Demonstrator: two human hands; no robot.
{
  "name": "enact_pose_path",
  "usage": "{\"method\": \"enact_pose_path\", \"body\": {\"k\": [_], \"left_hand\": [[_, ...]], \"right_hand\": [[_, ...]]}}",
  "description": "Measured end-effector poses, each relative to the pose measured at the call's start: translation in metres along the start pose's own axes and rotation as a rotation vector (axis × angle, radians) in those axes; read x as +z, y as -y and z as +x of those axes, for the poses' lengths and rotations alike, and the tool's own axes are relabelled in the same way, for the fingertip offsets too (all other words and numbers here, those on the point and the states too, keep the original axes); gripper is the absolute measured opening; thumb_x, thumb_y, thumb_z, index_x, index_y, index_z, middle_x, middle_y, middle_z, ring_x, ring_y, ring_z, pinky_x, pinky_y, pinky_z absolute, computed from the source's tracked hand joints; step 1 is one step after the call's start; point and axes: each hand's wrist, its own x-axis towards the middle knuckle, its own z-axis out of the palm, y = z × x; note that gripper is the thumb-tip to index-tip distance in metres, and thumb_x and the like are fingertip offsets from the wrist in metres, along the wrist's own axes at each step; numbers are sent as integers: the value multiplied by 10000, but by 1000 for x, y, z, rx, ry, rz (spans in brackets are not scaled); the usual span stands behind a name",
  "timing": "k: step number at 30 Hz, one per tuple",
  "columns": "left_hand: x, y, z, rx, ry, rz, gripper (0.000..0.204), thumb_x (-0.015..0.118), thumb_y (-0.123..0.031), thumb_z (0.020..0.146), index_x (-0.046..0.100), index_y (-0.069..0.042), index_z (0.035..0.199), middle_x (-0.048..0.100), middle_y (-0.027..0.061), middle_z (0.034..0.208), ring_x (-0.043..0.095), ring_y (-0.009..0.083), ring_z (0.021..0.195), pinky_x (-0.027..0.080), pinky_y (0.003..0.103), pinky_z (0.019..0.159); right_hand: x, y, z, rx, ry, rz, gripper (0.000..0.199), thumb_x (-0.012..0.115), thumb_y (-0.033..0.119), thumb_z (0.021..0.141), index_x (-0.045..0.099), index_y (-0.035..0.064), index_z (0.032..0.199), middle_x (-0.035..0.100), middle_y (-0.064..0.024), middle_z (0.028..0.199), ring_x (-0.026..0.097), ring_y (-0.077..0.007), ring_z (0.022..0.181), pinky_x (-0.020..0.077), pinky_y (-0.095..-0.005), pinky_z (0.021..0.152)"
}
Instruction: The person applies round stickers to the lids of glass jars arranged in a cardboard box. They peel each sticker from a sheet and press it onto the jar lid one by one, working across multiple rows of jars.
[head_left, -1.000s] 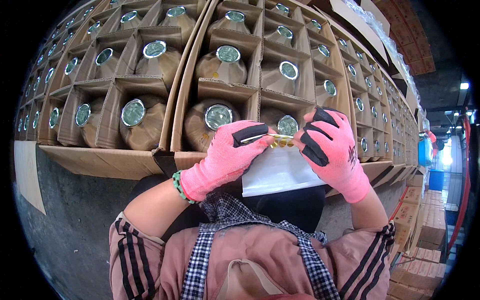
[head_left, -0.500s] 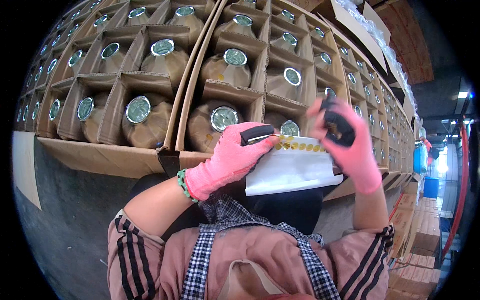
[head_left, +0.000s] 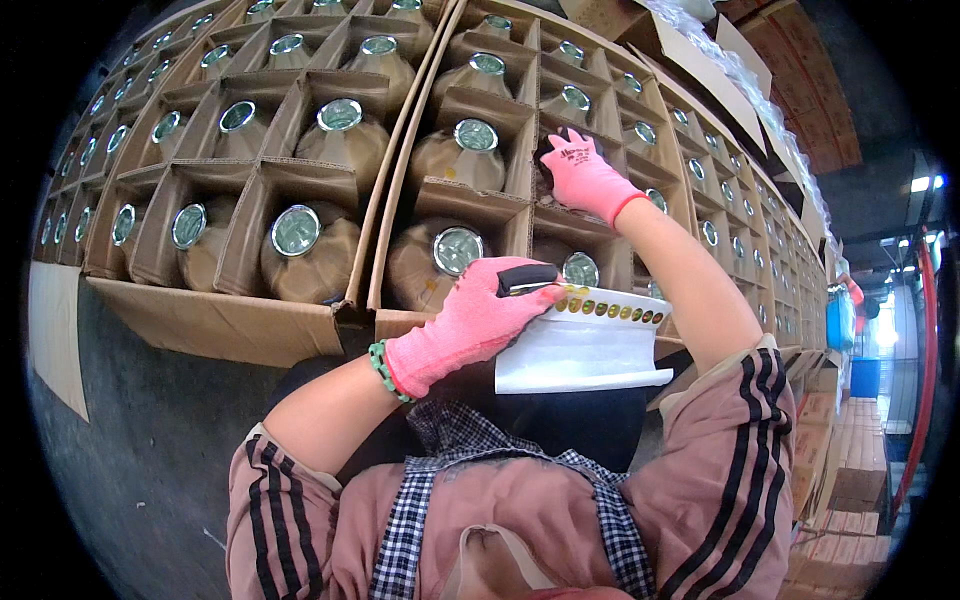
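My left hand (head_left: 470, 325), in a pink glove with dark fingertips, is closed on a white sheet of stickers (head_left: 580, 350). A row of small round gold stickers runs along the sheet's upper edge, and its lower part hangs down. A slim black-handled piece (head_left: 528, 275) also lies along these fingers; its kind is unclear. My right hand (head_left: 590, 182), gloved alike, reaches into a carton cell with its fingers bent over the mouth of a glass jar, which it covers. Fingertips and contact are partly hidden. Nearby stand more glass jars (head_left: 478, 135) with round silvery-rimmed mouths.
Open cartons (head_left: 240, 318) with cardboard dividers (head_left: 470, 193) stretch left, right and away, a jar in most cells. Clear plastic wrap (head_left: 735, 65) lies along the far right. Stacked boxes (head_left: 855, 450) and a red upright pipe (head_left: 922, 370) stand right.
My right hand has gone from beside the sticker sheet forward and left into a carton cell, onto a jar. The left hand keeps the sheet, whose gold row now shows fully.
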Motion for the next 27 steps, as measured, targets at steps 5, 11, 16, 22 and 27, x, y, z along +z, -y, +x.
{"method": "enact_pose_path", "body": {"k": [5, 11, 16, 22, 27], "left_hand": [[3, 5, 2, 4, 21, -15, 241, 596, -222, 742, 597, -1, 839, 571, 52, 650, 493, 79, 592, 409, 228, 548], [1, 0, -4, -59, -64, -51, 209, 603, -202, 750, 606, -22, 855, 541, 3, 607, 434, 41, 478, 349, 197, 427], [6, -2, -2, -116, -52, -27, 170, 586, -140, 754, 592, -9, 863, 540, -28, 683, 461, 37, 636, 380, 180, 567], [9, 3, -4, -21, -73, 45, 181, 591, -150, 756, 594, -8, 868, 567, -16, 728, 475, 43, 653, 393, 185, 587], [7, -1, -5, -74, -85, 51, 185, 592, -158, 757, 594, -4, 859, 571, -9, 737, 486, 51, 671, 399, 189, 602]], "right_hand": [[-20, -13, -17, 63, -155, -17, 348, 622, 236, 653, 550, 60, 944, 442, -164, 1121, 381, -357, 1075, 307, -420, 912], [-105, 13, -118, 2, -459, 828, 284, 640, 245, 675, 563, 0, 798, 549, -154, 809, 518, -301, 830, 406, -352, 727], [-79, 42, -164, -91, -409, 552, 264, 662, 220, 616, 546, 34, 763, 545, -131, 803, 508, -301, 812, 376, -402, 781], [-61, 43, -165, -90, -505, 642, 203, 624, 103, 592, 544, 55, 772, 536, -81, 782, 510, -274, 814, 384, -374, 734], [-56, 44, -165, -197, -633, 536, 194, 619, 92, 579, 542, 79, 756, 527, -55, 764, 514, -246, 838, 384, -375, 748]]}}
